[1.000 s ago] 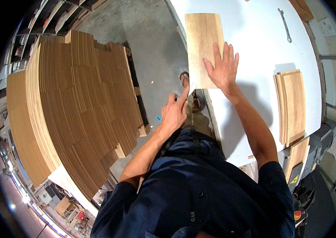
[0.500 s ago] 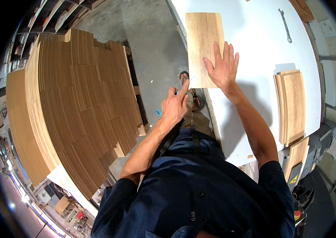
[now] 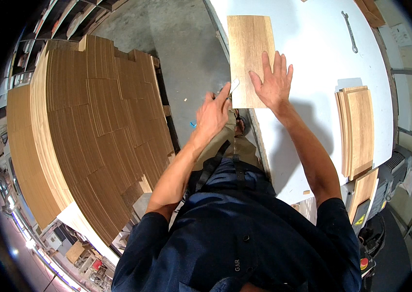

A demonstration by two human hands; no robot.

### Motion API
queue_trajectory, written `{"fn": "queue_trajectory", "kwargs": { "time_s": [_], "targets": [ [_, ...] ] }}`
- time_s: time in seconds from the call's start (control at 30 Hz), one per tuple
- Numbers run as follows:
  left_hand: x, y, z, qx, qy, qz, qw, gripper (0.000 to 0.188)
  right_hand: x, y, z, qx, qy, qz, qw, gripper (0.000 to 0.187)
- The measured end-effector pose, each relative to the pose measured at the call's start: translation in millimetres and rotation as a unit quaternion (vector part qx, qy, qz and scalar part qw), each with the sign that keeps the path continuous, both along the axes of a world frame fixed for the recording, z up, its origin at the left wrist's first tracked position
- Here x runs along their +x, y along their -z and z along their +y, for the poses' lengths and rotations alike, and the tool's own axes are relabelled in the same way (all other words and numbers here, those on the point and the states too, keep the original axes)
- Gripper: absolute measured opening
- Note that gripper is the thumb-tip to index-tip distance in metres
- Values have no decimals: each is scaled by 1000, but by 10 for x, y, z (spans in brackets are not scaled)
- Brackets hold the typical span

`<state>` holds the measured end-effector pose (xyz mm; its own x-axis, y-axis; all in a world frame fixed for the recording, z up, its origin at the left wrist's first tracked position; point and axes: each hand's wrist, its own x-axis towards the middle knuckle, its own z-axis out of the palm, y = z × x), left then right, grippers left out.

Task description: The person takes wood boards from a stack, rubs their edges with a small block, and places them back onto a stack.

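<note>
Here's the left hand (image 3: 213, 111), curled tight around a slim cutting tool (image 3: 235, 84), index finger reaching along toward the pale blade, which sits right at the long left edge of the wooden board (image 3: 250, 39). And the board itself? Flat on the white table (image 3: 313, 63), its near-left corner jutting past the table's edge over open air. The right hand (image 3: 275, 86) is spread wide, gripping nothing, palm and fingers flat on the board's right side. There's the danger: a push on that unsupported corner could tip or swivel the board, since one flat palm is all that visibly holds it. If the blade skids inward, the right thumb looks most exposed; too much pressure might gouge the face, and a slip off the edge could carry it down toward the person's legs (image 3: 245, 146)!
</note>
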<state>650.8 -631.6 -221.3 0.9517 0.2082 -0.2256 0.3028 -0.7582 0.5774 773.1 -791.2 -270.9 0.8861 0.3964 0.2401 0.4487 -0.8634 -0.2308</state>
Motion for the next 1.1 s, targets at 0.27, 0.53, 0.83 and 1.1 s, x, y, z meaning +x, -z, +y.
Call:
{"fn": "queue_trajectory", "kwargs": {
  "time_s": [0.27,0.53,0.83,1.1],
  "targets": [
    [189,-27,62,17,4,-13,1000,46,-18,-54,16,15,-9,-17,1000,65],
    [-162,-78,-77,-6,-3,33,999,46,-16,-37,13,19,-3,-44,999,64],
    [410,14,123,8,-12,-6,1000,45,-12,-52,14,22,-9,-43,999,65],
    [808,51,245,16,-17,-8,1000,46,-17,-94,-3,25,-11,-27,999,65]
  ]
}}
